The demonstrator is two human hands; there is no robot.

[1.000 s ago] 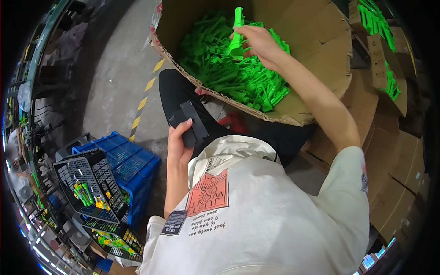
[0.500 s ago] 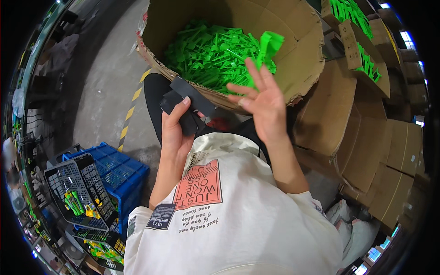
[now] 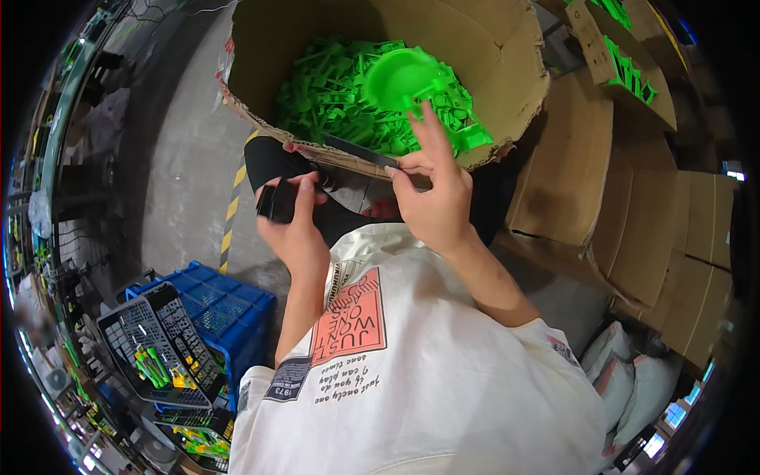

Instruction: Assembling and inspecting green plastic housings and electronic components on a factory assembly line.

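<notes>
Pinched between the thumb and fingers of my right hand [image 3: 439, 198] is a thin dark strip [image 3: 356, 150], which runs leftward along the near rim of a big cardboard box [image 3: 514, 87]. My left hand [image 3: 299, 233] is closed around a black blocky piece [image 3: 277, 201] above my lap; its exact kind is unclear. Many green plastic parts [image 3: 332, 95] fill the bottom of the box. Over them shows a round, dish-like green piece [image 3: 400, 77], just beyond my right fingertips; whether it rests or is in the air I cannot tell.
At my left, a blue crate [image 3: 210, 305] stands beside a black basket [image 3: 162, 348] with green and yellow pieces. Open cardboard boxes [image 3: 562, 166] stand at my right, below one holding green parts [image 3: 629, 71]. White sacks [image 3: 645, 396] lie at lower right. Yellow-black tape [image 3: 232, 206] marks the floor.
My right hand, spread near a green part before, has come down and left and now pinches the dark strip, which was at my left hand. The round green piece has appeared in the box.
</notes>
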